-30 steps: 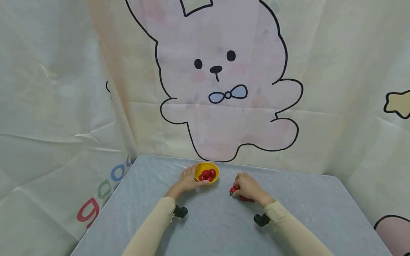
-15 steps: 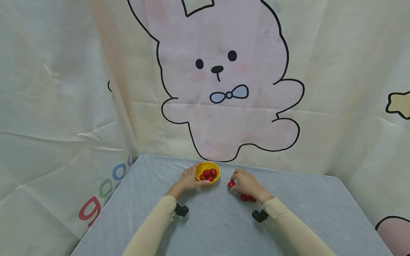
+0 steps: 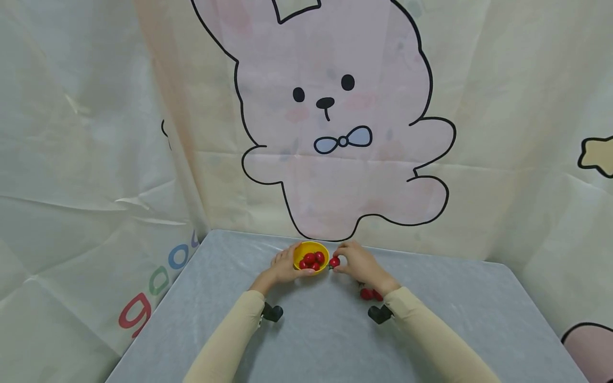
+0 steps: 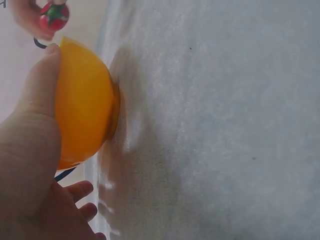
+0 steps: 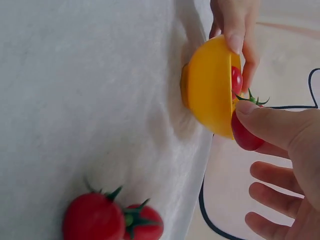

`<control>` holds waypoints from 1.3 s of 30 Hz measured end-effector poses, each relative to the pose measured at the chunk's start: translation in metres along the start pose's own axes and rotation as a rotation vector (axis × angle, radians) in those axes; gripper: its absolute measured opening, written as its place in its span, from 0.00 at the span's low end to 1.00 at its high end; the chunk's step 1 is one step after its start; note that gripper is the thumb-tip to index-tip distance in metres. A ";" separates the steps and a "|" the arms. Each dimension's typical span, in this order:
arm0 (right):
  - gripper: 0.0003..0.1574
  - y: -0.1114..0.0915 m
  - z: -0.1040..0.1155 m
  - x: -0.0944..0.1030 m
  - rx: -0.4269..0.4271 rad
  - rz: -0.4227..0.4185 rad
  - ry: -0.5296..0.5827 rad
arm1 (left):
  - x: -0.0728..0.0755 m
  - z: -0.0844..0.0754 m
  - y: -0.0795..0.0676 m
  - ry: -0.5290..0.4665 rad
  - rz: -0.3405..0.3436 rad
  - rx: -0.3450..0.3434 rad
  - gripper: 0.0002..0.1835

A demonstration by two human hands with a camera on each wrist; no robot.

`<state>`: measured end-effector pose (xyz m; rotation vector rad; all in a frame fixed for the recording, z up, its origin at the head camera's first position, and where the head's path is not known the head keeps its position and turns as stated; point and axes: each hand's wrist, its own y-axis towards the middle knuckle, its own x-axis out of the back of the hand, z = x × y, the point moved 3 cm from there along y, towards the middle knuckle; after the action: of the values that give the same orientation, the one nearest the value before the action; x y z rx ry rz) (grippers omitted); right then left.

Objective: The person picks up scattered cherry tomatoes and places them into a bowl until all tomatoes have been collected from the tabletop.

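Observation:
A yellow bowl (image 5: 207, 82) stands on the table with several red cherry tomatoes (image 3: 309, 259) inside. My left hand (image 3: 283, 266) holds the bowl at its left side, thumb over the near rim and fingers round the far side. Just right of the bowl, my right hand (image 3: 361, 264) pinches one cherry tomato (image 5: 246, 131) with a green stem between thumb and forefinger. Its other fingers are spread apart in the right wrist view. The held tomato (image 4: 54, 17) is near the rim in the left wrist view.
Two more tomatoes (image 5: 94, 219) lie together on the grey-covered table (image 3: 325, 340), below my right wrist. A cloth backdrop (image 3: 335, 186) with a cartoon bear hangs behind the table's far edge. Dark wrist cameras (image 3: 380, 314) protrude inward from both sleeves.
My right hand has carried a tomato up and left from beside the others to the bowl's right rim. The left hand stays at the bowl.

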<state>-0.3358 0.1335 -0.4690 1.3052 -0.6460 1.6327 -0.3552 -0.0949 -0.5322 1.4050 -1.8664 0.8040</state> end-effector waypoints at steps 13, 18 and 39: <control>0.24 0.019 0.012 -0.008 0.114 -0.107 -0.058 | 0.000 -0.001 -0.001 -0.011 0.007 -0.015 0.57; 0.25 0.021 0.010 -0.013 0.115 -0.116 -0.041 | 0.001 -0.003 -0.002 -0.019 0.013 -0.017 0.57; 0.17 0.022 0.011 -0.019 0.106 -0.105 -0.067 | 0.005 -0.002 -0.003 -0.017 0.031 -0.018 0.58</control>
<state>-0.3499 0.1079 -0.4806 1.4516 -0.5270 1.5614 -0.3533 -0.0966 -0.5263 1.3789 -1.9075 0.7914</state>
